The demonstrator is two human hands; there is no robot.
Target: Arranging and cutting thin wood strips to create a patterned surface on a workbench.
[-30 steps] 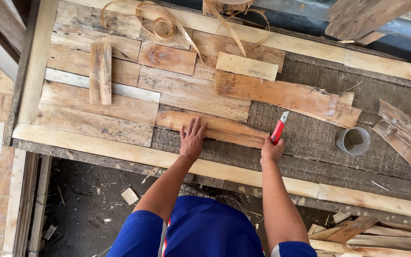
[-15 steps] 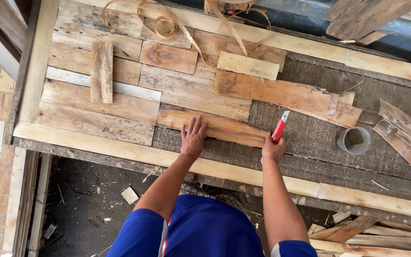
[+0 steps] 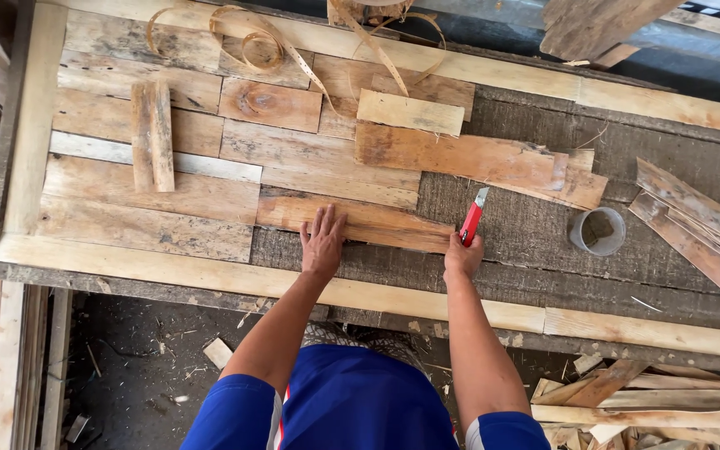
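My left hand (image 3: 323,242) lies flat, fingers spread, on a long brown wood plank (image 3: 377,222) set in the bottom row of a patchwork of boards. At the plank's right end, my right hand (image 3: 462,257) grips a red utility knife (image 3: 472,217), its blade pointing up and away from me. The knife stands over the dark rough base board (image 3: 543,242) beside the plank's end.
A pale wood frame (image 3: 210,268) borders the panel. Two short sticks (image 3: 152,133) lie at left, a loose pale block (image 3: 410,112) and a longer brown board (image 3: 477,160) above the plank. A small grey cup (image 3: 598,230) and stacked slats (image 3: 697,225) are at right. Curled strapping (image 3: 260,42) lies at the top.
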